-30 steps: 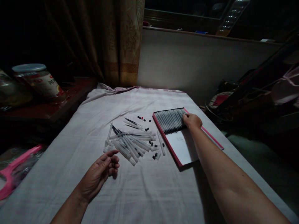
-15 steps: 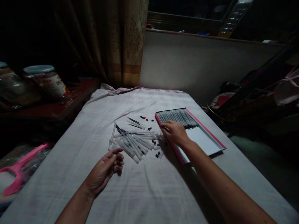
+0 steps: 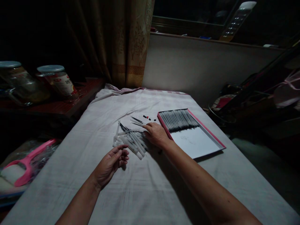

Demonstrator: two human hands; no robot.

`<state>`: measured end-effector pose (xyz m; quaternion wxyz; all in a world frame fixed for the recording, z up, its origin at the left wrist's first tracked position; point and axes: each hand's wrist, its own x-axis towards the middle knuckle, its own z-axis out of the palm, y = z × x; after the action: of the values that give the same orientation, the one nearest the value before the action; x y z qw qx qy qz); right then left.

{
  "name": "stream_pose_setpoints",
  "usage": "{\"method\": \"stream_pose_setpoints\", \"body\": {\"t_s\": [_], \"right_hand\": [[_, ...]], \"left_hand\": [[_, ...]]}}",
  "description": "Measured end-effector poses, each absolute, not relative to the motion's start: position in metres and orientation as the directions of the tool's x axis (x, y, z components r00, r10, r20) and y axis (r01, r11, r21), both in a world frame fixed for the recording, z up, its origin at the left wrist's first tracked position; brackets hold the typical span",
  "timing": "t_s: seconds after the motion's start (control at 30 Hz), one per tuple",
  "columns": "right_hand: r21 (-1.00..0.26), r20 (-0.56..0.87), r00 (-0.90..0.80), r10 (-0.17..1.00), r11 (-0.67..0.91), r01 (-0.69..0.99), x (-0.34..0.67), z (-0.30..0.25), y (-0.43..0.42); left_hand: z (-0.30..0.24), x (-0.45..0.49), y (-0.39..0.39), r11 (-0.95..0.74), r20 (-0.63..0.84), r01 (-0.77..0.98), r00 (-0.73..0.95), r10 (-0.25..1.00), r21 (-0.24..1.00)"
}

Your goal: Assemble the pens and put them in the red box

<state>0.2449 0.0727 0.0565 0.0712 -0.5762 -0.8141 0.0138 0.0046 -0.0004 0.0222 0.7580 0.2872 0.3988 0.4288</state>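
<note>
My right hand (image 3: 156, 135) reaches down over the right side of a pile of clear plastic pen tubes (image 3: 134, 142), its fingers apart. Its fingertips lie close by the ends of slim pen refills with dark tips (image 3: 137, 121); whether they touch is unclear, and the palm hides part of the pile. My left hand (image 3: 112, 164) hovers at the near left edge of the pile, palm turned inward, fingers loosely bent and holding nothing. Right of the pile lies a shallow red-edged box (image 3: 211, 150) with a row of clear, black-ended pens (image 3: 179, 120) along its far part.
Small black caps (image 3: 150, 119) and a red one (image 3: 147, 117) lie beyond the pile on the checked cloth (image 3: 140, 193). Lidded jars (image 3: 62, 82) stand on a dark red table (image 3: 75, 104) at left. A pink-handled thing (image 3: 28, 164) sits at lower left.
My right hand has moved left from above the box to the pile, uncovering the row of pens. My left hand has barely moved. The view has shifted slightly.
</note>
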Motion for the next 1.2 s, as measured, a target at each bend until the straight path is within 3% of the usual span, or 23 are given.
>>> {"method": "stream_pose_setpoints", "body": {"t_s": [0.33, 0.4, 0.47, 0.53, 0.6, 0.83, 0.9, 1.03, 1.2], "right_hand": [[-0.086, 0.03, -0.286, 0.958, 0.287, 0.954, 0.228, 0.058, 0.09], [-0.131, 0.054, -0.252, 0.966, 0.257, 0.957, 0.239, 0.062, 0.078], [-0.272, 0.1, -0.231, 0.968, 0.25, 0.929, 0.246, 0.065, 0.061], [-0.402, 0.122, -0.286, 0.95, 0.311, 0.861, 0.247, 0.065, 0.043], [-0.455, 0.109, -0.367, 0.924, 0.375, 0.808, 0.241, 0.066, 0.027], [-0.468, -0.031, -0.552, 0.833, 0.476, 0.744, 0.217, 0.074, 0.029], [-0.426, -0.059, -0.461, 0.885, 0.396, 0.814, 0.221, 0.076, 0.051], [-0.194, -0.086, -0.125, 0.988, 0.106, 0.975, 0.233, 0.071, 0.103], [-0.094, -0.139, -0.01, 0.99, -0.004, 0.996, 0.239, 0.059, 0.14]], "left_hand": [[0.026, 0.005, -0.001, 0.476, -0.364, -0.446, 0.317, 0.876, 0.758], [0.026, 0.008, -0.002, 0.462, -0.369, -0.441, 0.284, 0.885, 0.769], [0.025, 0.011, -0.002, 0.428, -0.369, -0.434, 0.218, 0.904, 0.792], [0.023, 0.014, -0.004, 0.382, -0.351, -0.426, 0.151, 0.924, 0.82], [0.022, 0.017, -0.005, 0.345, -0.328, -0.408, 0.113, 0.938, 0.845], [0.023, 0.017, -0.007, 0.284, -0.305, -0.414, 0.015, 0.952, 0.865], [0.024, 0.015, -0.006, 0.238, -0.279, -0.431, -0.035, 0.96, 0.871], [0.027, 0.014, -0.005, 0.217, -0.242, -0.433, -0.002, 0.97, 0.875], [0.025, 0.013, -0.005, 0.272, -0.263, -0.421, 0.08, 0.962, 0.865]]}}
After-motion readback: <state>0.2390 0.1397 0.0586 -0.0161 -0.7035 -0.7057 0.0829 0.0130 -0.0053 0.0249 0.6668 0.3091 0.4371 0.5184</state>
